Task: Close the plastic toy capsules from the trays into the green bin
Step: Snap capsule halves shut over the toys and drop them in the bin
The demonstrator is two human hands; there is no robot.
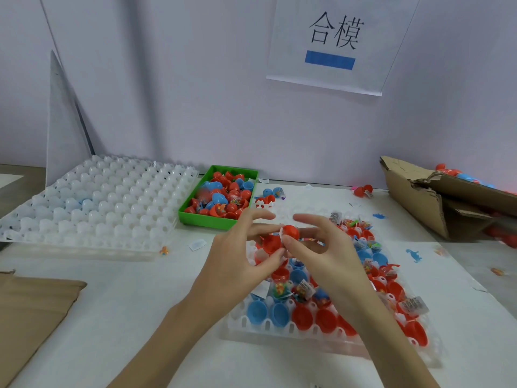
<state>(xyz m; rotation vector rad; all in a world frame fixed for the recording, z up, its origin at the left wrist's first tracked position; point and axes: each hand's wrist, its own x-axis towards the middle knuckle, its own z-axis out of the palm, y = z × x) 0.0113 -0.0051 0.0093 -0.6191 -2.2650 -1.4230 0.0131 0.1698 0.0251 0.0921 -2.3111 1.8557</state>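
Both hands meet above the near tray: the left hand pinches an open red plastic capsule half between thumb and fingers, and the right hand pinches the rounded red plastic cap half just beside it, the two pieces touching but not visibly closed together. Below them lies a clear moulded plastic tray whose round pockets hold glossy red and blue capsule halves, some with small wrapped toys and paper slips. Behind the hands, the rectangular green plastic bin holds a heap of red and blue capsules. To its left rests a stack of translucent white dimpled trays. Everything sits on a smooth white tabletop, with flat brown cardboard at the near left, a torn corrugated cardboard box at the right, and a pale wall bearing a printed paper sign.
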